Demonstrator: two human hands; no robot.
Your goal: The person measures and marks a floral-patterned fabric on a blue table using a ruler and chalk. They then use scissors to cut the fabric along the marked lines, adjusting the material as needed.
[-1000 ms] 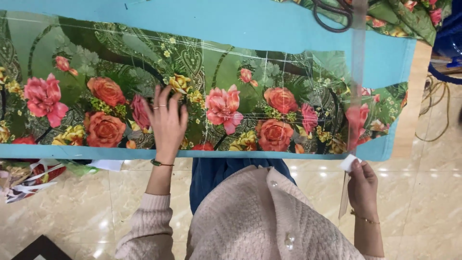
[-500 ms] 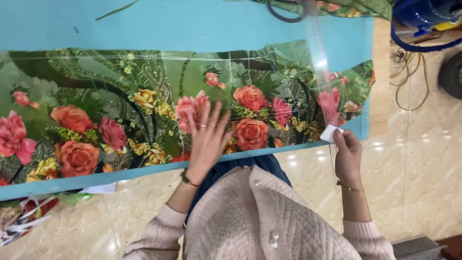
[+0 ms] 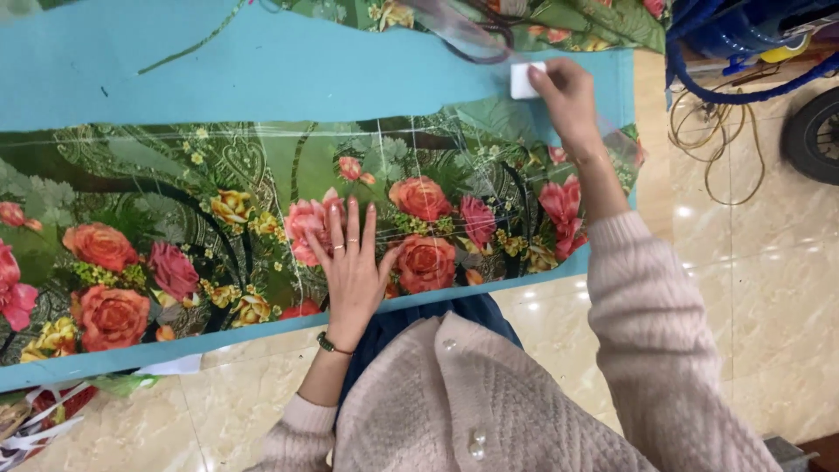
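Chalk [image 3: 527,79] sits pinched in the right hand [image 3: 564,96], a small white block at the far edge of the fabric [image 3: 262,227], right where green print meets the blue table [image 3: 262,79]. A clear ruler [image 3: 454,31] slants off to the far side, just beside the chalk — hard to tell if the chalk touches its edge. The left hand [image 3: 352,271] lies flat and wide on the fabric near the table's near edge, fingers spread over a pink rose, holding nothing, only pressing. That pressing is the thing to get right — my judgement is the cloth must stay taut and flat between the two hands, or any mark will wander. Light, even pressure on the chalk looks wise; the print is busy and a faint line could be lost among the roses. Scissors [image 3: 489,44] lie on the far side, under the ruler.
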